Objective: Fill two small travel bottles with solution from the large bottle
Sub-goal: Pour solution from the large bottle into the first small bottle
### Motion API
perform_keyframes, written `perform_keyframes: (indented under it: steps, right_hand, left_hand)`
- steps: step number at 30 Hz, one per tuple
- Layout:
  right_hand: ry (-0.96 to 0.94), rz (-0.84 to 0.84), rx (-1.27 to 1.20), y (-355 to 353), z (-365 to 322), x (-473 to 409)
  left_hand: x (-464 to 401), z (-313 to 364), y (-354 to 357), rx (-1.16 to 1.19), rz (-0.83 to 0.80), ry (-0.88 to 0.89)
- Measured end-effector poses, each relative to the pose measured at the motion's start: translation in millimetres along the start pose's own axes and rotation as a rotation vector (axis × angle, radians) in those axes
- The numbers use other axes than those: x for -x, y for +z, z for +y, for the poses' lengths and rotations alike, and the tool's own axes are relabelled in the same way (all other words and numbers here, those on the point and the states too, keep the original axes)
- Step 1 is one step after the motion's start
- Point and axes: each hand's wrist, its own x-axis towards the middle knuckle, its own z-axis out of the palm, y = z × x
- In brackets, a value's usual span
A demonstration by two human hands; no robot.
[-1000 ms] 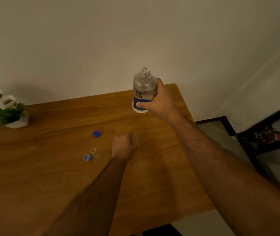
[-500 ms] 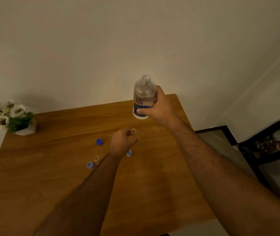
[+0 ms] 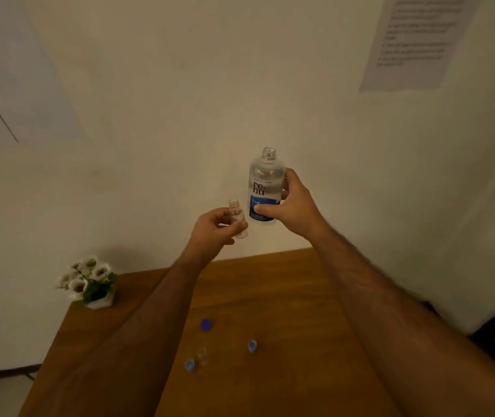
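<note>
Mid-frame: right hand (image 3: 292,210) grips uncapped big bottle (image 3: 265,188), left hand (image 3: 214,230) pinches small bottle (image 3: 238,218). Bring the necks together, tip slowly, keep small bottle upright.

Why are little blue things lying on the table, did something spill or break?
Nothing spilled or broke. Those are three blue caps taken off the bottles, lying apart on the table. A second small bottle stands open there. Both held bottles stay upright.

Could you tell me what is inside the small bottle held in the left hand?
The small bottle looks clear and uncapped; no liquid shows. Fingers cover its lower part.
</note>
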Motion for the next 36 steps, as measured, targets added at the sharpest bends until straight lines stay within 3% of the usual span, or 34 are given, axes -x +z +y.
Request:
perform_keyframes:
  steps: [16,36]
  right_hand:
    - [-0.213,0.005,0.119,-36.7,-136.3,-57.1]
    - [-0.254,0.020,0.198,-52.1,-180.0,-57.4]
  left_hand:
    - [-24.5,156.8,-85.3,0.062,0.035,0.285]
    - [-28.4,183.3,-79.2,0.331,0.003,0.304]
